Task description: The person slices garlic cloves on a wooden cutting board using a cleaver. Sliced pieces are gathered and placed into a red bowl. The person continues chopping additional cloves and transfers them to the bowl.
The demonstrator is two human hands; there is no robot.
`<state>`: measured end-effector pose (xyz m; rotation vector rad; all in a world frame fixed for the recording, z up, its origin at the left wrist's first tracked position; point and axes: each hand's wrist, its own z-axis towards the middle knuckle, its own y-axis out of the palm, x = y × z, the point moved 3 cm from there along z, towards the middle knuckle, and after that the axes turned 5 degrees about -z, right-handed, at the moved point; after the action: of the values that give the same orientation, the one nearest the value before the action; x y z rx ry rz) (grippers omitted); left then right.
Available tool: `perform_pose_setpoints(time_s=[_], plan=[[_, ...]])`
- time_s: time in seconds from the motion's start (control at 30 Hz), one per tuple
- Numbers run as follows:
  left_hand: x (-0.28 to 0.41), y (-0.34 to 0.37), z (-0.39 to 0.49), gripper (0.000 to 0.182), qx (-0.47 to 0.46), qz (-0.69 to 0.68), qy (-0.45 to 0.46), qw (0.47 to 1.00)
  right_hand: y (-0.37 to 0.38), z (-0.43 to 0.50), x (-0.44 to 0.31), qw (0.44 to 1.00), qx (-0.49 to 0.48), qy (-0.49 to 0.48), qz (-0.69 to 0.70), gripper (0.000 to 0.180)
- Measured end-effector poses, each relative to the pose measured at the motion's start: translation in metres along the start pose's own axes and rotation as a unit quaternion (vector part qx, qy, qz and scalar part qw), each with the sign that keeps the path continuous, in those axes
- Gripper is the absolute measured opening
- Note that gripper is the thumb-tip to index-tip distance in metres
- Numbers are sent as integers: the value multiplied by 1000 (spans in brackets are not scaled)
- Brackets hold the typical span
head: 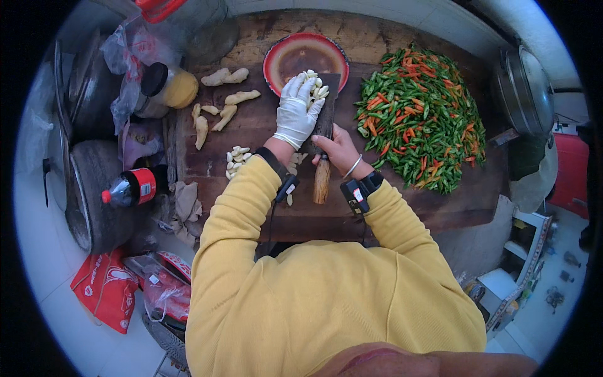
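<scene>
My left hand (pixel 297 113), in a white glove, rests on peeled garlic cloves (pixel 319 89) that lie on the blade of a cleaver (pixel 326 112). My bare right hand (pixel 340 148) grips the cleaver near the top of its wooden handle (pixel 321 181). The blade's far end overlaps a red-rimmed enamel plate (pixel 343 59). More garlic cloves (pixel 235 160) lie left of my left forearm, and flat pale pieces (pixel 294 162) lie between my wrists. Pieces of ginger root (pixel 227 115) are at the left of the wooden board (pixel 264 207); a heap of cut green and red chilies (pixel 419 122) covers its right.
Left of the board are a dark-lidded jar (pixel 181 88), a cola bottle (pixel 136 187), a large dark pot (pixel 101 193) and a crumpled cloth (pixel 187 202). Stacked metal pans (pixel 530 92) stand at the right. Red bags (pixel 110 290) lie at the lower left.
</scene>
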<state>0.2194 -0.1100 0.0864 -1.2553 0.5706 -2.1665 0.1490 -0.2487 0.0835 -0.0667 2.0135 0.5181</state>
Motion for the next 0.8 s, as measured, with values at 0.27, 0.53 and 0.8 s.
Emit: perform_pose_setpoints(time_s=[0.27,0.53,0.8], plan=[[-57,27,42,53,31,8,-61,998,0,-28,-31,996,72,41,-42,15],[-103,-18,8,30,121,44,-96,987,-37,-49,-41,991,43,41,-117,23],[-119,-16,-45,41,-46,194,-37,979,-69,-83,32,979,105,95,-149,22]])
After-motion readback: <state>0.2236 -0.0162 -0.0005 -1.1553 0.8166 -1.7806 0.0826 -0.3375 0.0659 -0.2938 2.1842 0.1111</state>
